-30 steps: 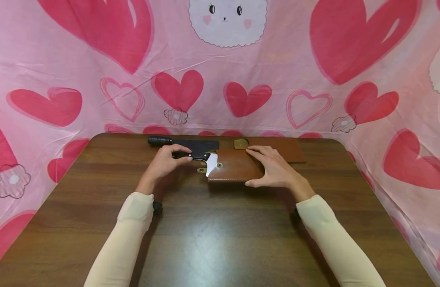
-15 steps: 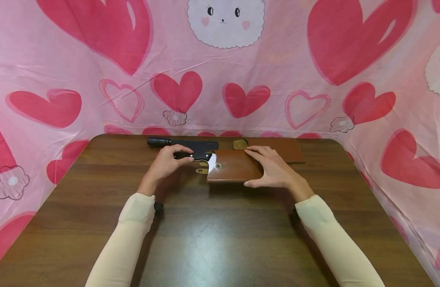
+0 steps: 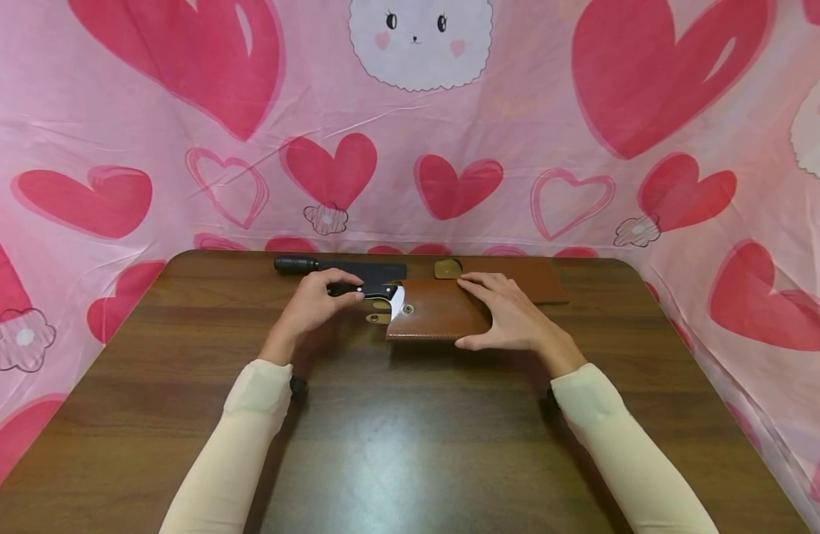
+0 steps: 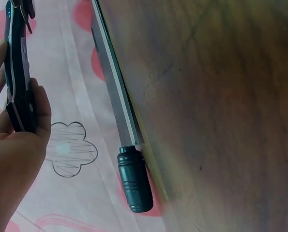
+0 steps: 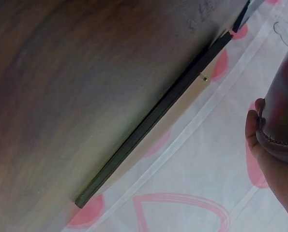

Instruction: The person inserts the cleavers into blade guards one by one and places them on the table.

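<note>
In the head view my left hand pinches the black riveted handle of a knife. A narrow strip of the knife's shiny blade shows at the mouth of a brown leather sheath; the rest is inside it. My right hand holds the sheath by its far right end, thumb at the lower edge and fingers at the upper one. A snap strap sticks out on the left below the handle. The left wrist view shows the handle between thumb and fingers.
Behind my left hand, at the table's back edge, lies a dark-bladed cleaver with a ribbed black handle. A second brown leather sheath lies at the back right, its tan flap open. The wooden table meets a heart-patterned cloth.
My left hand has moved slightly right with the knife, and less of the blade shows outside the sheath. The right hand and sheath have stayed nearly still.
</note>
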`<state>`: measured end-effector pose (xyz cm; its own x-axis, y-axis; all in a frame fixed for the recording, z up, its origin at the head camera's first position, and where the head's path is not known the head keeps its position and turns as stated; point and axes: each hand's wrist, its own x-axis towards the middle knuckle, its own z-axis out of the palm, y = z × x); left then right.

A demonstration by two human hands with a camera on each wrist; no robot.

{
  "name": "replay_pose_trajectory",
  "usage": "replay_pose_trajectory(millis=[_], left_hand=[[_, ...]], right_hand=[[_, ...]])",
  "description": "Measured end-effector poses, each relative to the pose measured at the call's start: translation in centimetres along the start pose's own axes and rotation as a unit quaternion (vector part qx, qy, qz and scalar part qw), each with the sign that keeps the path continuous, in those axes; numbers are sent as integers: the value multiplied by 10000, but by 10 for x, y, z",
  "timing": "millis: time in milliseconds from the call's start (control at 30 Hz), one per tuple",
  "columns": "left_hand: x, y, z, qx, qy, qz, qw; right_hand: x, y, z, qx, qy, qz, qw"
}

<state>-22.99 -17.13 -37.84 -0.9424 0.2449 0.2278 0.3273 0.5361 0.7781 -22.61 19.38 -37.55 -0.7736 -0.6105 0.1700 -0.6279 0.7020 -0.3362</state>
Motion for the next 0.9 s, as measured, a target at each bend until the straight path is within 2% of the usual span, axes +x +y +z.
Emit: replay_pose_trajectory(millis=[333,667,900], left_hand=[[0,-2,4,166,-200,-179,9995],[-1,-4,7,356,-407,-486,9974],[0,-6,8,467,-465,-452,9968]], right_hand=[[-2,1,3,-52,-81,4,10000],[-4,1,12,-170,-431,118,9989],[-4,1,20,-323,-565,116,9978]])
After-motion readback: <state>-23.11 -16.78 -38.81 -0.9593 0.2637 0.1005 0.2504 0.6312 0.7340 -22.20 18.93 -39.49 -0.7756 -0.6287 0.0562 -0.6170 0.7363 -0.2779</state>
